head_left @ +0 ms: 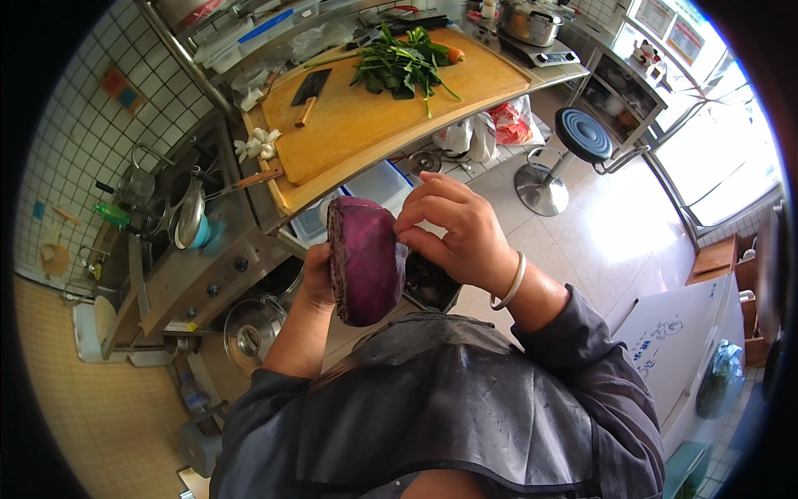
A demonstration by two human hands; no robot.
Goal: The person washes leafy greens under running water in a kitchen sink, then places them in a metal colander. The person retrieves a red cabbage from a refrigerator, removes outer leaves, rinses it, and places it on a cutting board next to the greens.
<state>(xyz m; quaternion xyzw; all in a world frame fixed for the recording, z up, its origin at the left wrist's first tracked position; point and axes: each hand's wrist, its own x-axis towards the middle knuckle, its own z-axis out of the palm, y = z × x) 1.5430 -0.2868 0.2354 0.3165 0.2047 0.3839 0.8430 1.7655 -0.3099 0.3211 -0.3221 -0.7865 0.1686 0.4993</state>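
Observation:
A cut red cabbage (373, 262) is held up in front of my dark apron, its cut face turned to the left. My left hand (319, 274) grips it from the left and partly behind. The fingertips of my right hand (452, 227) pinch at the outer leaf on its right side; a light bangle is on that wrist. Beyond the hands, a wooden cutting board (349, 134) bears a cleaver (308, 96), a heap of leafy greens (402, 62) and a carrot (456, 55). Garlic bulbs (259, 144) lie at the board's left corner.
A stove (212, 274) with a covered pan (191, 218) stands at the left. Plastic tubs (377, 184) and bags (474, 136) sit below the counter. A round stool (583, 134) stands to the right, and a steel pot (530, 24) rests on a cooktop (548, 57) at the back.

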